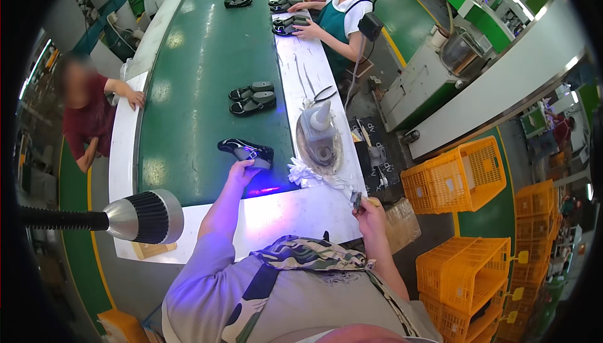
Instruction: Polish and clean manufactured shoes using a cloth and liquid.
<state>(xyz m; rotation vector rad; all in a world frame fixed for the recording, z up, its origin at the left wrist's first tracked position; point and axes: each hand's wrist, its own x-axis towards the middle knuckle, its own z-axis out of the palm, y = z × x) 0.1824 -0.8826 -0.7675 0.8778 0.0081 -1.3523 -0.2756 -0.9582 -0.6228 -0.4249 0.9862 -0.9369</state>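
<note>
My left hand (240, 172) is closed on a black shiny shoe (256, 152), holding it by its sole side over the near end of the green conveyor belt (201, 173). Violet light falls on the belt beside it. My right hand (372, 218) is closed on a small brush (357, 201) with a dark head and pale handle, past the right edge of the white table. Between my hands, a white cloth (303, 172) lies beside a stained tray (333, 162) with a white bottle (320, 119) standing in it. A pair of black shoes (253, 101) rests farther up the belt.
A lamp (154, 216) juts in at left. Across the belt, one person (88, 104) rests a hand on its edge. At far right, a co-worker (339, 22) handles shoes (289, 25). Orange crates (452, 176) stand on the right; tweezers (325, 94) lie on the ledge.
</note>
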